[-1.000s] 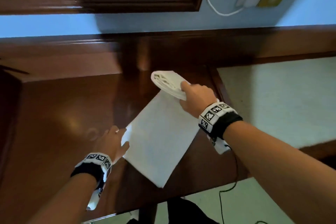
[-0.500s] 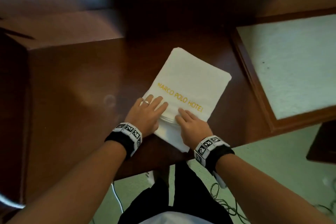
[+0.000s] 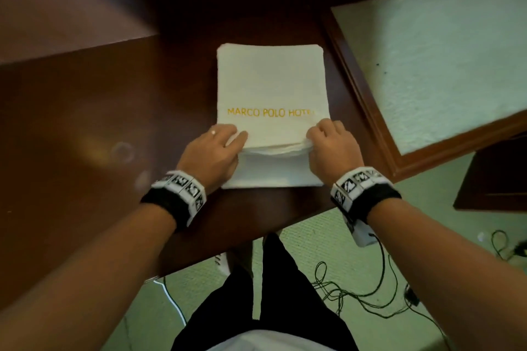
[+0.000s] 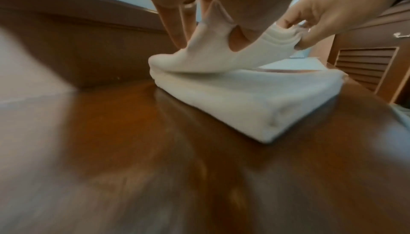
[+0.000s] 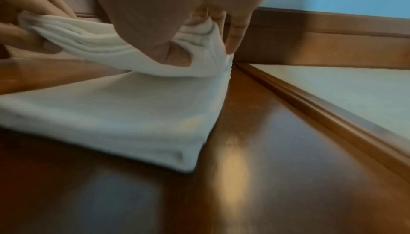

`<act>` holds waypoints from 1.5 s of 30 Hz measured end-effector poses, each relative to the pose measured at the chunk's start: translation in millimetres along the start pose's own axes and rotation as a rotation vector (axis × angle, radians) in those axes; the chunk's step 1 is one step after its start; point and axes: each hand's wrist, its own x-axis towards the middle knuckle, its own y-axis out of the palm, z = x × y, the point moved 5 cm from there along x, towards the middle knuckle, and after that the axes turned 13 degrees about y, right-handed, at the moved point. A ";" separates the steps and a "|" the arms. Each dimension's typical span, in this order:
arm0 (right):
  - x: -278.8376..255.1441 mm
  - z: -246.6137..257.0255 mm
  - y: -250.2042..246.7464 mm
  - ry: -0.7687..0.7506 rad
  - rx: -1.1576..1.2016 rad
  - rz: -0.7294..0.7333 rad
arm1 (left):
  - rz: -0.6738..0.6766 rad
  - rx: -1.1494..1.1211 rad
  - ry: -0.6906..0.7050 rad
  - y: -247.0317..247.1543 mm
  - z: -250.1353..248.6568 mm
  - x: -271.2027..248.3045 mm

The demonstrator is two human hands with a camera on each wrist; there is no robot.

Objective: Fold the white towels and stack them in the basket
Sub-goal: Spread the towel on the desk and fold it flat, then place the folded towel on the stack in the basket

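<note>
A white towel (image 3: pixel 271 85) with gold "MARCO POLO HOTEL" lettering lies partly folded on the dark wooden table (image 3: pixel 99 128). My left hand (image 3: pixel 225 139) pinches the left corner of its folded-over upper layers; my right hand (image 3: pixel 322 137) pinches the right corner. The lower layer (image 3: pixel 273 171) stays flat and sticks out toward me. In the left wrist view the towel (image 4: pixel 255 101) shows its upper flap lifted off the lower layer by both hands. The right wrist view shows the towel (image 5: pixel 124 111) with several layers bunched in my right hand (image 5: pixel 199 32). No basket is in view.
A wood-framed panel with a pale surface (image 3: pixel 445 57) adjoins the table on the right. The table's near edge (image 3: pixel 256 236) runs just below my wrists. Cables (image 3: pixel 356 291) lie on the green floor. A louvred cabinet door (image 4: pixel 366 66) stands at the right.
The towel has been folded over from the far end and turned square to me. Both hands moved apart to the two near corners of the upper layers and now pinch them.
</note>
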 end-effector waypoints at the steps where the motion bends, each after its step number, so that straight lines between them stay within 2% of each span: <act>1: -12.5 -1.4 3.7 -0.020 -0.003 -0.013 | -0.012 -0.016 0.020 4.3 -7.2 -10.8; 3: -36.6 -4.0 17.9 -0.054 -0.011 0.036 | 0.048 -0.058 0.054 20.2 -20.5 -30.1; 6: -58.4 -8.7 35.3 -0.047 -0.008 0.123 | 0.170 -0.081 0.022 36.7 -27.3 -44.4; 9: -61.2 -12.6 36.4 -0.053 0.067 0.116 | 0.158 -0.064 0.019 32.2 -28.3 -45.8; 13: -60.6 -13.5 30.2 -0.087 0.071 0.039 | 0.111 -0.038 0.064 30.0 -31.5 -42.5; 16: -64.1 -9.6 29.5 -0.075 0.046 0.027 | 0.163 -0.021 -0.003 35.5 -35.4 -41.5; 19: -74.0 -5.4 35.7 -0.132 0.003 0.137 | 0.265 -0.104 0.025 36.8 -38.0 -44.6; 21: -70.2 -4.4 30.7 -0.148 0.072 0.153 | 0.307 -0.177 0.024 31.9 -31.6 -38.9; 23: -52.0 -3.6 21.0 -0.098 0.223 0.066 | 0.227 -0.179 -0.041 23.8 -17.4 -22.9; 25: -30.5 2.1 9.7 -0.054 0.319 -0.085 | 0.128 -0.131 -0.098 18.8 -6.8 -3.8; 27: -14.3 14.0 11.7 -0.027 0.282 -0.124 | 0.165 -0.102 -0.134 29.6 -5.3 11.5; 30: -10.2 16.9 44.1 0.002 0.054 0.132 | 0.388 -0.081 -0.168 60.7 -9.6 7.5; 32: -13.1 -8.4 62.6 0.091 -0.009 0.267 | 0.455 -0.072 -0.207 70.8 0.4 -9.2; 36: -0.7 -66.0 48.8 0.288 -0.019 0.246 | 0.441 -0.010 -0.399 46.6 53.3 -21.8; 38: 21.5 -67.7 30.9 0.244 0.019 0.162 | 0.403 -0.001 -0.441 31.9 77.9 -5.6; 41: 60.2 -32.2 15.0 0.051 0.073 0.056 | 0.366 -0.005 -0.277 30.9 76.0 44.0; 43: 78.6 -5.0 21.5 -0.068 0.036 0.094 | 0.411 0.000 -0.191 44.5 62.4 72.0; 45: 88.8 2.8 35.9 -0.109 -0.037 0.193 | 0.478 -0.002 -0.213 61.6 59.3 82.1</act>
